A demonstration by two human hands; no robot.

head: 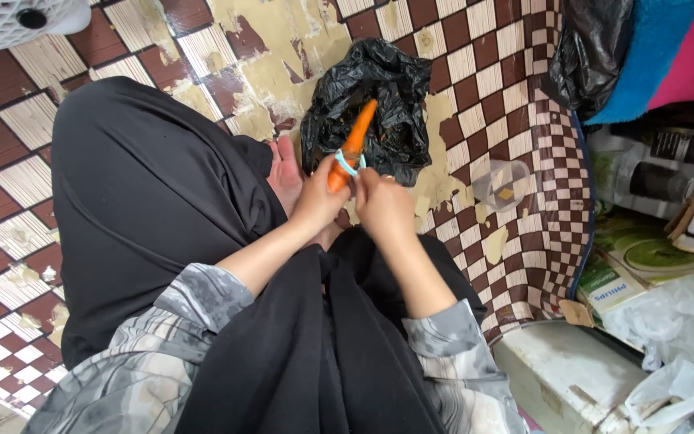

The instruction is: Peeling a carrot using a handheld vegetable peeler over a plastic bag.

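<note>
My left hand (317, 197) grips the lower end of an orange carrot (355, 138), which points up and away over a crumpled black plastic bag (379, 88) on the floor. My right hand (383, 202) holds a small light-blue peeler (348, 164) against the carrot's side, just above my left fingers. Both hands are close together above my lap, which is covered in black cloth. A bare foot (287, 169) shows beside my left hand.
The floor (475, 72) is worn brown-and-white checkered vinyl with peeled patches. A clear plastic cup (501, 183) stands to the right of the bag. Boxes, bottles and plastic bags crowd the right edge; a white perforated basket (10, 20) sits at top left.
</note>
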